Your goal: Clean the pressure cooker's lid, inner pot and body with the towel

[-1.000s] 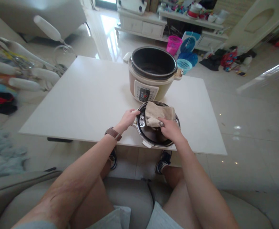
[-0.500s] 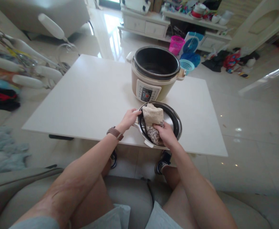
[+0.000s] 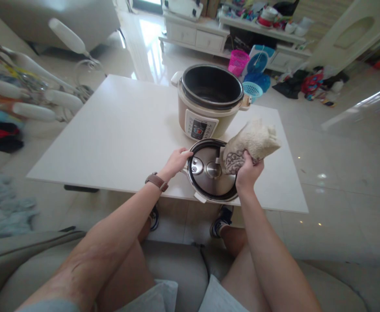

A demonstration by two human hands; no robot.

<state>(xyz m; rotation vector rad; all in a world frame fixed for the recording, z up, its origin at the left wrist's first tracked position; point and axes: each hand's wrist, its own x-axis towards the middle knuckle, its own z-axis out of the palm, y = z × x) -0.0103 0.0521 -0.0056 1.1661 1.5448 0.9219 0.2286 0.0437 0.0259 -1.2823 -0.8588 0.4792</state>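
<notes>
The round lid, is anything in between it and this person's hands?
For the right hand, yes: it grips a bunched cloth, which overlaps the upper right part of the lid in this view; whether it touches, I can't tell. The left hand holds the lid's left edge, with nothing visible between.

Across the glossy tiled floor (image 3: pixel 332 147), a white cabinet (image 3: pixel 209 40) carries a jumble of small items. A pink basket (image 3: pixel 238 63) stands before it, a light-blue basket (image 3: pixel 252 92) nearer. To the right lie a black bag (image 3: pixel 289 88) and a red patterned bundle (image 3: pixel 312 82); at far left, a pale blue-grey heap (image 3: pixel 9 208) sits on the tiles.
</notes>
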